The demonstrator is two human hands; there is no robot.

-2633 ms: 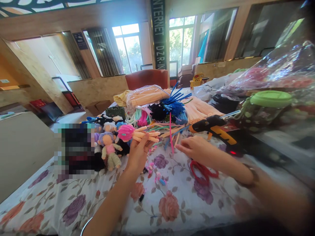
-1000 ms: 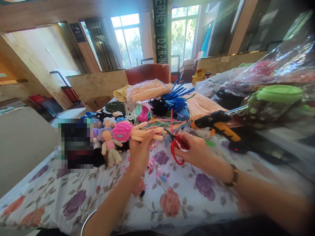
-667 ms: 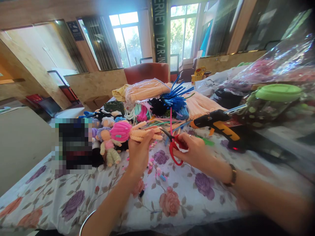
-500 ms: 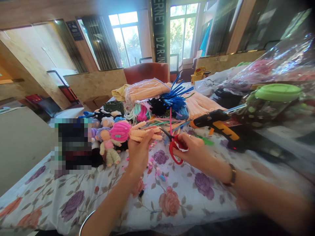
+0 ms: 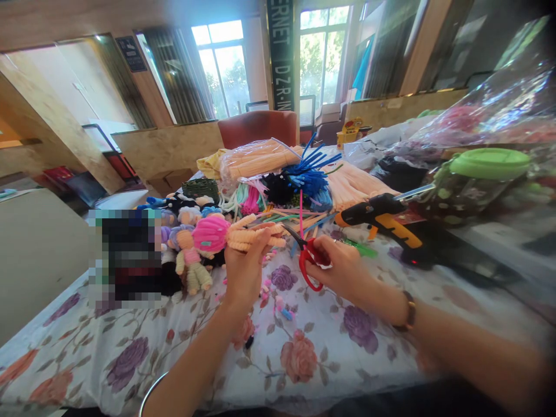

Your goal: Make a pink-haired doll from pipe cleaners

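My left hand is closed around the peach body of a pipe-cleaner doll with a round pink head, held sideways above the table. The doll's peach limbs point right. In my right hand are red-handled scissors, fingers through the loops. Their dark blades reach left to the tips of the peach limbs; whether they touch is too small to tell. Left of the held doll, a finished-looking doll with a pink top leans among several others. Small fuzzy offcuts lie on the cloth below my hands.
An orange-and-black glue gun lies at the right, near a jar with a green lid. Behind are blue pipe cleaners and a wrapped peach bundle. A floral tablecloth covers the table.
The doll's pink head has shifted slightly left and down. Both hands stay nearly in place, and the scissors remain by the limb tips.
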